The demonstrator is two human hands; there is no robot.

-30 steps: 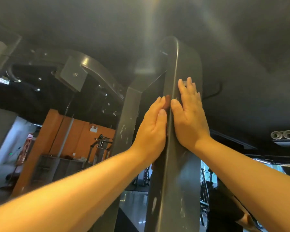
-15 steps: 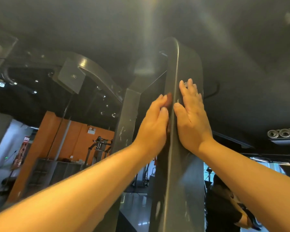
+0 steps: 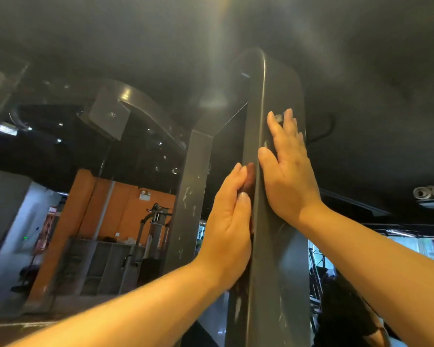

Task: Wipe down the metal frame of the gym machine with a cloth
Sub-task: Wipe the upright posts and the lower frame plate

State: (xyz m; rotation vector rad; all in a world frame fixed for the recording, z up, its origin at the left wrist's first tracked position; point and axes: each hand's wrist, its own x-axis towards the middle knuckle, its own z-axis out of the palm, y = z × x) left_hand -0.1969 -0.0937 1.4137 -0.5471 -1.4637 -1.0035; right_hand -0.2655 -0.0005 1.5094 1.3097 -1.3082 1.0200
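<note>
I look up at the dark grey metal frame of the gym machine, an upright post with a rounded top. My left hand presses flat against the post's left face, fingers straight. A reddish-brown sliver shows past its fingertips; I cannot tell whether it is cloth or a reflection. My right hand lies flat on the post's right face, higher up. A small pale patch sits by its fingertips. No cloth is plainly in sight.
A second scuffed grey upright stands left of the post, with a curved arm and plate above. Other gym machines and an orange wall lie beyond. A person in dark clothes is at the lower right.
My left hand has slid down the post's left face. My right hand has stayed at the same spot on the right face.
</note>
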